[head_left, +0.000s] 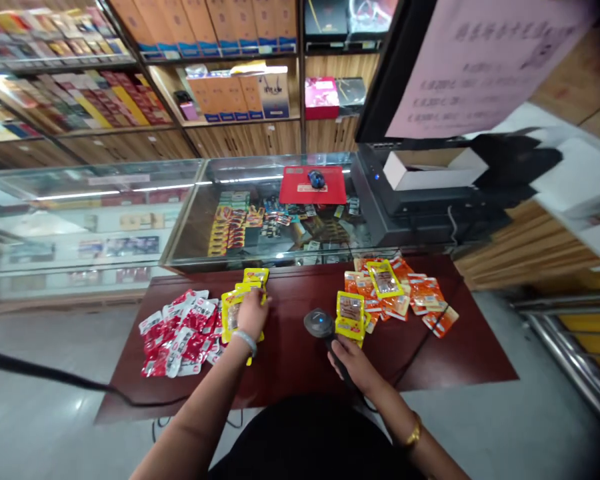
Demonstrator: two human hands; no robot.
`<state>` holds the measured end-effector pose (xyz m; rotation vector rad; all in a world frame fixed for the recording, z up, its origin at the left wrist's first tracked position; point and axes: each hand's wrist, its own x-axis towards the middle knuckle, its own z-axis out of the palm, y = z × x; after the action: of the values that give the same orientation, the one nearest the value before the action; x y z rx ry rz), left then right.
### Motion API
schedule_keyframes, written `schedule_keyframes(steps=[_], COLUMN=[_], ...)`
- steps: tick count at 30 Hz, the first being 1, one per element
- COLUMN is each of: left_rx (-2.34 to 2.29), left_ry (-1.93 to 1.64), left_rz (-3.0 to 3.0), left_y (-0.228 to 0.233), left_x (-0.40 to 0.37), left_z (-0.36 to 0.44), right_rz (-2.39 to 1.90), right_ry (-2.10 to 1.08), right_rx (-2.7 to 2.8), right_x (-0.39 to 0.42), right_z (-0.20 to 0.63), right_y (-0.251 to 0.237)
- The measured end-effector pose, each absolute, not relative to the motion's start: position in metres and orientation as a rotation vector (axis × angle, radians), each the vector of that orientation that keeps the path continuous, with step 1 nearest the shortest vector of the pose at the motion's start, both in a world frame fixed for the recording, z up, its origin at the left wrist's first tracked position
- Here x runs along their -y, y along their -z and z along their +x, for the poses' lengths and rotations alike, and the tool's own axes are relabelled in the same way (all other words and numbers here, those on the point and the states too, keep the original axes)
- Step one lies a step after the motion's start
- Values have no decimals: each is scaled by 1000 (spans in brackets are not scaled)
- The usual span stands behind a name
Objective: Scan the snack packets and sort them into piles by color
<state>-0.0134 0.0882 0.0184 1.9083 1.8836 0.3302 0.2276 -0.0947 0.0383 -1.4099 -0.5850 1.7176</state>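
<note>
My right hand (353, 363) is wrapped round the handle of a dark barcode scanner (320, 323), whose head points left over the table. My left hand (253, 315) has its fingers curled on a yellow snack packet (230, 320) in a small stack of similar packets. A pile of red and white packets (180, 337) lies left of that stack. Beside the scanner is another yellow packet (350, 313) with a clear window. Behind it, orange packets (425, 293) are spread out, with a yellow packet (385, 279) on top. My left fingertips are partly hidden.
The packets lie on a dark red table (290, 373) against a glass display counter (190, 213). A red mat (295, 193) with a mouse (317, 178) lies on the counter. A black cash drawer (405, 220) and monitor stand right. A cable (80, 383) crosses the left side.
</note>
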Motion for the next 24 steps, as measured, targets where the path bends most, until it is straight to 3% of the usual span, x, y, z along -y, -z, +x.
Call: schedule_keyframes(steps=[5, 11, 18, 24], left_rx=[-1408, -1310, -1426, -1446], left_ry=[-81, 145, -2, -197], left_rz=[1882, 1734, 1684, 1546], left_y=[7, 21, 26, 31], left_x=[-66, -48, -45, -41], left_z=[104, 182, 193, 147], right_rz=[-1416, -1475, -1489, -1505], right_ry=[-1633, -1508, -1473, -1548], right_rx=[432, 273, 217, 310], right_x=[115, 142, 145, 126], right_z=[264, 300, 312, 301], right_y=[-40, -37, -42, -42])
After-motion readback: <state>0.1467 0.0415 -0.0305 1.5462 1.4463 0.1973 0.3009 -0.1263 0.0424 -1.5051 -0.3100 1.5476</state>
